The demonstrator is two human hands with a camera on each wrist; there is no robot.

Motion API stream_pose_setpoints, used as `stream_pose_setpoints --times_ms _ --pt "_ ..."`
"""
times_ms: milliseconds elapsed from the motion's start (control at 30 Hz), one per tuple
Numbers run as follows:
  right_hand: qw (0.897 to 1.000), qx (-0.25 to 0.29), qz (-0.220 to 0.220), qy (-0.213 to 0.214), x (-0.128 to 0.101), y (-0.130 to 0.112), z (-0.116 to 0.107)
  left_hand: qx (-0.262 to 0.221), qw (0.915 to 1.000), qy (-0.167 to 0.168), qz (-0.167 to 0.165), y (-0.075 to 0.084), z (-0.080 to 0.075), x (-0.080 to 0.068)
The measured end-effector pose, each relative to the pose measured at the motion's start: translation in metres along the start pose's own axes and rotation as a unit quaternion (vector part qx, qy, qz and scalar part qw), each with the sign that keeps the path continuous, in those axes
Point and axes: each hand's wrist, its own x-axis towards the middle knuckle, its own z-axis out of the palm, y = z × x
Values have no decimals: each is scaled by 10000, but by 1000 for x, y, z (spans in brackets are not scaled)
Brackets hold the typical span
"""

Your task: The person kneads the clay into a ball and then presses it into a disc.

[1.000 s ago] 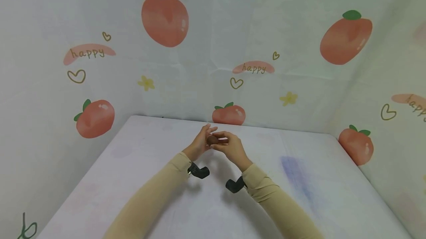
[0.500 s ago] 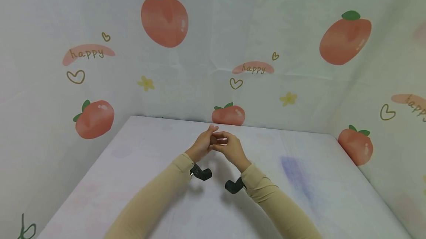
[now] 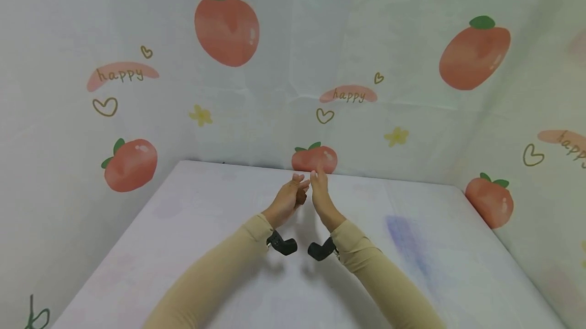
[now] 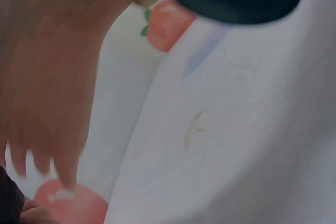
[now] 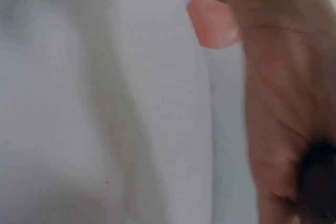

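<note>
A small dark brown ball (image 3: 301, 197) is held in my left hand (image 3: 285, 200), on the side facing my other hand. Close beside it, my right hand (image 3: 321, 198) stands upright with its fingers straight, a narrow gap between the two. In the left wrist view the right hand (image 4: 50, 77) fills the upper left, and the ball (image 4: 8, 198) shows at the bottom left edge. The right wrist view has the left hand (image 5: 275, 108) with the ball (image 5: 317, 184), blurred, against it. Some left fingers are hidden behind the ball and hand.
Both hands are over the far middle of a white table (image 3: 220, 278). A dark camera (image 3: 282, 243) hangs at the left wrist and another camera (image 3: 321, 249) at the right, close together. A white fruit-print cloth (image 3: 274, 64) rises behind the table's far edge.
My right hand, whose curled fingers were at the ball, has straightened and come away from it. My left hand has shifted slightly right and keeps the ball.
</note>
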Motion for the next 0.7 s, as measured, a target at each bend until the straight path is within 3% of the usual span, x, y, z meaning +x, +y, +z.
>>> stream_pose_setpoints --times_ms 100,200,367,533,600,700 --pt "9991 187 250 -276 3 3 6 522 9983 -148 193 3 9 -4" --pt "9960 768 400 -213 5 4 8 1086 9935 -266 236 4 16 -7" --pt "9910 1313 221 -106 -1 1 4 1672 9859 52 71 2 18 -9" --pt "9842 1769 60 -58 -11 -8 2 1795 9829 404 -106 0 17 -11" --pt "9818 1890 125 131 -10 -8 0 1813 9827 368 -76 -1 19 -13" --pt "9856 1607 389 354 -7 -5 -3 1652 9862 59 120 1 28 -19"
